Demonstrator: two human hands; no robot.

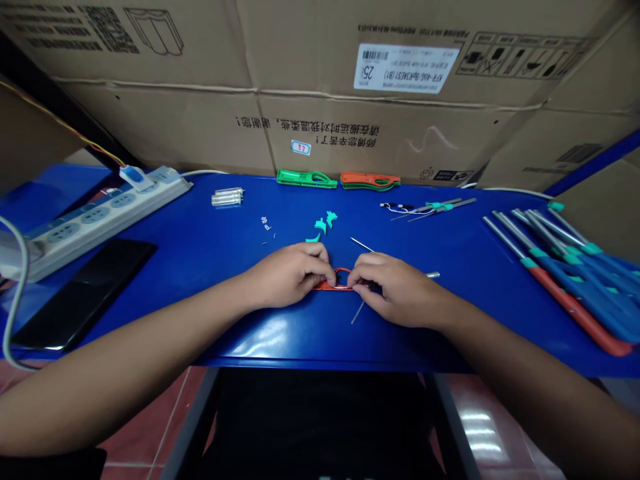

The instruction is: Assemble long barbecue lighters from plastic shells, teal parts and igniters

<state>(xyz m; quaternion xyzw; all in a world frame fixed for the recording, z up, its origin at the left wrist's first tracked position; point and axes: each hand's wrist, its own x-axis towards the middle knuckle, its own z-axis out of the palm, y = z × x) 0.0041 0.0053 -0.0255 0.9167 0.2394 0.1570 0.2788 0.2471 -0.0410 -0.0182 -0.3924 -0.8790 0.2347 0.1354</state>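
An orange lighter handle shell (325, 285) lies low over the table between my hands, its trigger loop showing and a white wire (341, 287) along it. My left hand (293, 273) is closed, pinching the shell's left part. My right hand (405, 290) is closed at its right end, thumb and forefinger pressed together there; the fingers hide the rest. Thin metal rods (362, 245) stick out beyond and below my right hand, and a silver tube tip (433, 275) shows behind it. Small green triggers (321, 227) lie just past my left hand.
Green shells (306, 179) and orange-green shells (371, 181) lie at the back, near clear fuel tanks (227, 197) and wired metal tubes (440, 207). Long-nosed lighters (575, 273) are piled right. A power strip (95, 220) and black phone (87, 290) are left; a cardboard box (310, 80) stands behind.
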